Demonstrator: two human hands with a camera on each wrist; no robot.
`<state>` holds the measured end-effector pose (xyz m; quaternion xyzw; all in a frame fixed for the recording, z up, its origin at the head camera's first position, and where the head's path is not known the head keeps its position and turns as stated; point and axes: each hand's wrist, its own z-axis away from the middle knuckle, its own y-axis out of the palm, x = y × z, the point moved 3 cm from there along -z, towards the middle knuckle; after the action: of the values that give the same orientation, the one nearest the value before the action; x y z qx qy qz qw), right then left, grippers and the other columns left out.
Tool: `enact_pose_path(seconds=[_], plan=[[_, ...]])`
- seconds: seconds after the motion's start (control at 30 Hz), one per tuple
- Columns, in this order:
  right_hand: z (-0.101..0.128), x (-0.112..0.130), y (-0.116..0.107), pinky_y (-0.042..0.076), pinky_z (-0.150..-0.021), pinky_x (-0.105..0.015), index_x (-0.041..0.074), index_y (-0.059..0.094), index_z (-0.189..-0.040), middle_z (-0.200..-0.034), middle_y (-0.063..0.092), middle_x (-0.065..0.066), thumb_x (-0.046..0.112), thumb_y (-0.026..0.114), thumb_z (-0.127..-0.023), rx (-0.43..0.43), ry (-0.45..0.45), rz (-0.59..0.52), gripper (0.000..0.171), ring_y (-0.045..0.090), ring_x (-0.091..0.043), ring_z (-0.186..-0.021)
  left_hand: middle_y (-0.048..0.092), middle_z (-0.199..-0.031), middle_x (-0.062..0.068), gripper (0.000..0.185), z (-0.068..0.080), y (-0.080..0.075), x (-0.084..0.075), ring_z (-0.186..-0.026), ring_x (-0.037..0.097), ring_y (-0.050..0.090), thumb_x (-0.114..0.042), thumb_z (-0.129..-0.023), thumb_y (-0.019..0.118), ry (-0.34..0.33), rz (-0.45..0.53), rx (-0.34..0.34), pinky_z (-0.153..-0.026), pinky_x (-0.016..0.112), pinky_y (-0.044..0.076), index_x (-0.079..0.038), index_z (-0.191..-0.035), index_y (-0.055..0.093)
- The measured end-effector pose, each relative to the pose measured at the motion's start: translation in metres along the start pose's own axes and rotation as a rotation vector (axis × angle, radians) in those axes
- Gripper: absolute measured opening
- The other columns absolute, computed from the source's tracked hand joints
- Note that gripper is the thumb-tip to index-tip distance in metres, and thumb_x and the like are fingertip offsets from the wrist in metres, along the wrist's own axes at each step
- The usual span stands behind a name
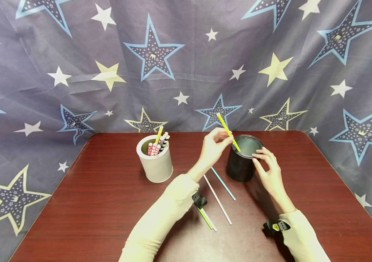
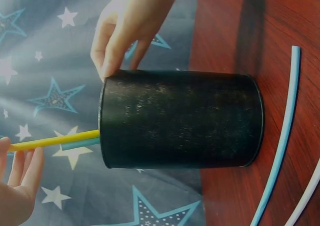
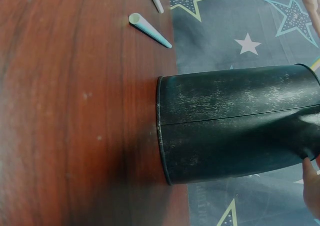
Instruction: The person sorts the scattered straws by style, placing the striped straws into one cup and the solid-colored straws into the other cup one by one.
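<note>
In the head view, my left hand (image 1: pixel 217 143) pinches a yellow straw (image 1: pixel 224 126) near its middle. The straw leans, its lower end inside the rim of a black can (image 1: pixel 240 168). A teal straw (image 2: pixel 80 144) pokes out of the can beside it in the left wrist view. My right hand (image 1: pixel 271 176) holds the can's rim on the right with thumb and fingertips. The can stands upright on the table. Near my left forearm lie a blue straw (image 1: pixel 224 185), a pale straw (image 1: pixel 218 200), a green straw (image 1: pixel 206 219) and a white straw (image 1: pixel 212 222), partly hidden.
A white can (image 1: pixel 157 169) stands to the left, holding another yellow straw (image 1: pixel 159 134) and several patterned straws (image 1: pixel 153 149). The reddish-brown table (image 1: pixel 101 203) ends at a grey star-print curtain (image 1: pixel 179 83) behind. Each wrist wears a small black camera.
</note>
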<state>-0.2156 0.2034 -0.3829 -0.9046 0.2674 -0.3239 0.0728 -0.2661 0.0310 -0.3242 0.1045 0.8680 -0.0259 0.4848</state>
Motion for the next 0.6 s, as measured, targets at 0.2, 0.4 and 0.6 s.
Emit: enact_pose_path(seconds=[0.2, 0.4, 0.6], plan=[[0.0, -0.001, 0.0, 0.027, -0.1, -0.021, -0.011, 0.06, -0.091, -0.1, 0.053, -0.028, -0.02, 0.058, -0.071, 0.001, 0.001, -0.001, 0.021, 0.04, -0.047, -0.108, 0.06, -0.089, 0.03, 0.017, -0.001, 0.0, -0.004, -0.083, 0.037, 0.058, 0.008, -0.078, 0.06, -0.035, -0.056, 0.006, -0.073, 0.027, 0.051, 0.015, -0.093, 0.056], [0.0, -0.001, 0.0, 0.027, -0.1, -0.022, -0.011, 0.06, -0.091, -0.1, 0.053, -0.028, -0.02, 0.058, -0.071, -0.001, 0.001, -0.002, 0.021, 0.04, -0.047, -0.108, 0.061, -0.088, 0.029, 0.018, -0.002, 0.0, 0.002, -0.082, 0.035, 0.059, 0.007, -0.078, 0.06, -0.051, -0.105, 0.019, -0.072, 0.028, 0.052, 0.016, -0.093, 0.056], [0.0, -0.001, 0.0, 0.027, -0.1, -0.021, -0.011, 0.06, -0.091, -0.1, 0.053, -0.028, -0.019, 0.058, -0.071, -0.001, 0.006, -0.004, 0.021, 0.04, -0.048, -0.108, 0.062, -0.085, 0.025, 0.015, -0.003, 0.0, 0.006, -0.079, 0.033, 0.06, 0.006, -0.077, 0.061, -0.041, -0.202, 0.035, -0.069, 0.025, 0.052, 0.012, -0.091, 0.059]])
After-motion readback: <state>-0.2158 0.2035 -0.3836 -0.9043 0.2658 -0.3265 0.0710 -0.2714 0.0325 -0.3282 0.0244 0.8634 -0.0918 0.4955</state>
